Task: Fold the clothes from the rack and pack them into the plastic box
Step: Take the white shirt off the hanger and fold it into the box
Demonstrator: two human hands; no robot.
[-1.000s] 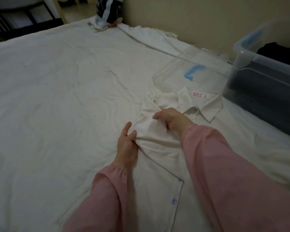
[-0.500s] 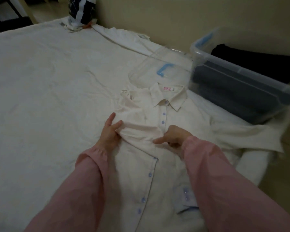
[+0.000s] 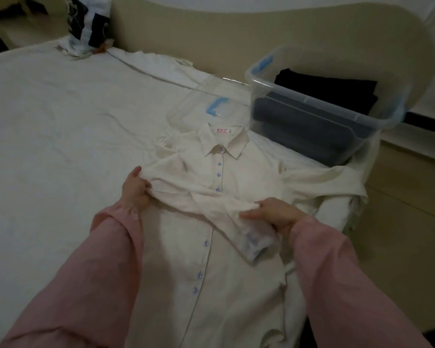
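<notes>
A cream button-up shirt [image 3: 246, 177] lies front-up on the bed, collar toward the far side, with pale blue buttons down its front. One sleeve is folded across the chest. My left hand [image 3: 135, 190] grips the shirt's shoulder edge on the left. My right hand [image 3: 276, 214] pinches the folded sleeve near its cuff [image 3: 255, 243]. The clear plastic box [image 3: 309, 121] stands at the bed's far right corner with dark folded clothes inside. The shirt's other sleeve [image 3: 324, 183] stretches right toward the bed's edge.
The box's clear lid [image 3: 211, 109] with a blue clip lies flat beyond the collar. White bed sheet [image 3: 60, 146] spreads to the left. A patterned dark-and-white item [image 3: 91, 18] sits at the far corner. The padded headboard [image 3: 211, 38] runs behind; the floor [image 3: 407, 234] drops off to the right.
My right hand has drawn the sleeve across the shirt's chest toward the right. My left hand stays on the shoulder. The view has swung right, showing more of the box.
</notes>
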